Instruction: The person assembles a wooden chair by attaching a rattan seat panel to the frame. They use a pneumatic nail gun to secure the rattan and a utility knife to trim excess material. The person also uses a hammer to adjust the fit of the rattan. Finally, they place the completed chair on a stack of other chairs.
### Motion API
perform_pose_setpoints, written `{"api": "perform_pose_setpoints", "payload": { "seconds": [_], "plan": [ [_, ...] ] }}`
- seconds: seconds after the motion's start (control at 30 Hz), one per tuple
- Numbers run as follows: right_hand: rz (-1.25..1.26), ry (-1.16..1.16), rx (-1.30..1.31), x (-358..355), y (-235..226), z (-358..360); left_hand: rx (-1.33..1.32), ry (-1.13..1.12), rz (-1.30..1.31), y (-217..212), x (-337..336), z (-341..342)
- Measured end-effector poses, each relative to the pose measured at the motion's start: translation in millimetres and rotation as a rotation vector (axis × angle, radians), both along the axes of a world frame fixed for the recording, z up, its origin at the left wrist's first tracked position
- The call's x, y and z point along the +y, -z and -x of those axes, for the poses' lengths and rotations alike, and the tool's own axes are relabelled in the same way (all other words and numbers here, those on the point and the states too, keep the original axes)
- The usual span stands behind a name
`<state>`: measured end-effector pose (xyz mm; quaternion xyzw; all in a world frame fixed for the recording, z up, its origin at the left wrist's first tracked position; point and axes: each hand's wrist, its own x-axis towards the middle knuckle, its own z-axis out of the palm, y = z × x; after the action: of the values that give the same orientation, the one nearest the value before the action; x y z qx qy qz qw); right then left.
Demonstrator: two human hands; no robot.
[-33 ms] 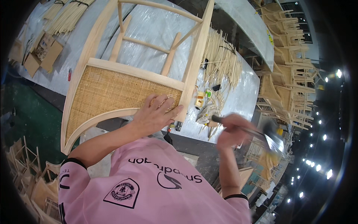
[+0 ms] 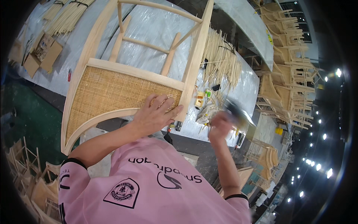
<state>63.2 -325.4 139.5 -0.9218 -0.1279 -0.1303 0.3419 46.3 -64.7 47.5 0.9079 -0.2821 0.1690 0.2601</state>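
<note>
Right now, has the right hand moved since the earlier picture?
Yes. The right hand has shifted slightly left, closer to the wooden chair frame on the table. The tool it grips is now motion-blurred.

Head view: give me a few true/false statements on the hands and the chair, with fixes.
1. The left hand lies flat on the woven cane seat of the wooden chair frame. True.
2. The right hand is empty. False: it grips a tool, blurred.
3. The chair frame is painted black. False: it is pale bare wood.
4. Bundles of thin sticks lie on the table right of the chair. True.
5. Both hands rest on the cane. False: the right hand is off to the chair's right.
</note>
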Motion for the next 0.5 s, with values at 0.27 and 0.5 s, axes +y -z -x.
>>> {"api": "perform_pose_setpoints", "payload": {
  "seconds": [0.27, 0.5],
  "plan": [
    [-0.385, 0.157, 0.043, 10, -93, 2, 0.127, 0.029, 0.034, -4, 5, -2],
    [-0.436, -0.219, -0.233, 7, -53, 69, 0.274, -0.037, 0.036, -21, 38, -15]
  ]
}}
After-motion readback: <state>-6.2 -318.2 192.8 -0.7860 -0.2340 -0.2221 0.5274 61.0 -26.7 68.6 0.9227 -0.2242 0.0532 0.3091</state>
